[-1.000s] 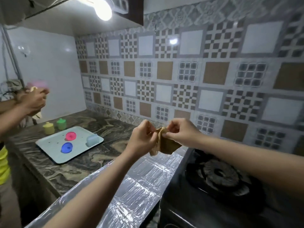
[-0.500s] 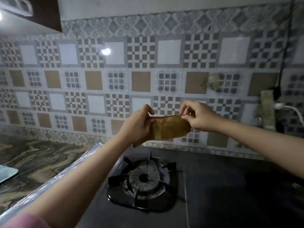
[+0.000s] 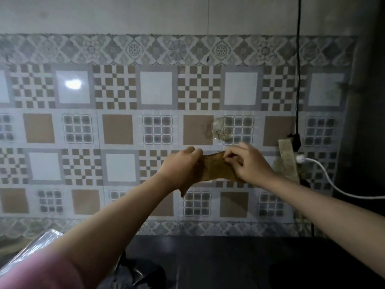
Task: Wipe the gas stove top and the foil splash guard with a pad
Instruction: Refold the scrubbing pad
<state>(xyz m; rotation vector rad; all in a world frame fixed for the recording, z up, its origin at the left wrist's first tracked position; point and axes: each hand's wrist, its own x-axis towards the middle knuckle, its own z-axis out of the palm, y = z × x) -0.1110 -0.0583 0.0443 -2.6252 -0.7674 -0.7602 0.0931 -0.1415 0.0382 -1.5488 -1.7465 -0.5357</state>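
A thin brown pad (image 3: 216, 168) is stretched in the air between both hands, in front of the tiled wall. My left hand (image 3: 182, 166) pinches its left end and my right hand (image 3: 249, 163) pinches its right end. Below them lies the black gas stove top (image 3: 218, 259), with part of a burner grate (image 3: 138, 275) showing at the bottom. The foil splash guard (image 3: 31, 250) shows only as a shiny strip at the lower left, partly hidden by my left arm.
A patterned tile wall (image 3: 156, 130) fills the view behind the stove. At the right, a black cord (image 3: 298, 80) hangs to a socket strip (image 3: 288, 161) with a white cable (image 3: 337, 188) plugged in. A dark tall surface (image 3: 364, 122) borders the right edge.
The view has swung right and up, from the counter and tray to the wall behind the stove. Both hands keep hold of the pad, now raised higher and further right.
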